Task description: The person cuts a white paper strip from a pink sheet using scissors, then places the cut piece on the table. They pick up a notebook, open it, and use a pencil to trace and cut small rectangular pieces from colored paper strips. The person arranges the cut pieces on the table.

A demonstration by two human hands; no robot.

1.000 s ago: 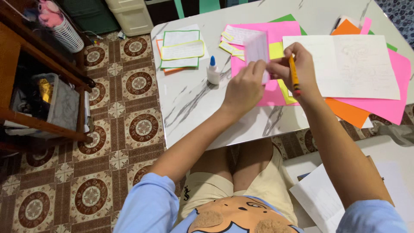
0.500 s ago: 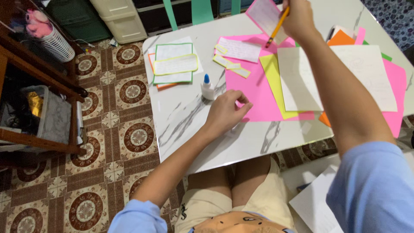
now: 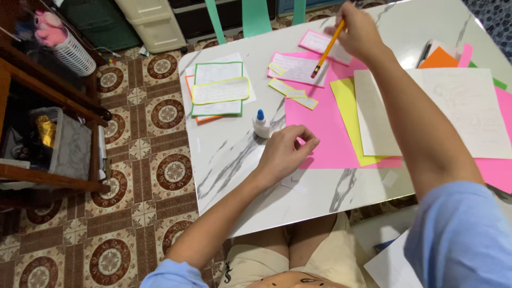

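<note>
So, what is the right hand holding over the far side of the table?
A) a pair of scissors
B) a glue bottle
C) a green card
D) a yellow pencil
D: the right hand grips a yellow pencil, tip pointing down toward the pink-edged cards, while the glue bottle stands untouched near the left hand.

Yellow wooden pencil [image 3: 327, 49], tip down, tilted, held above the marble table's far edge. Small pink-bordered white paper card [image 3: 319, 42] lies flat beneath it, near the far edge.
</note>
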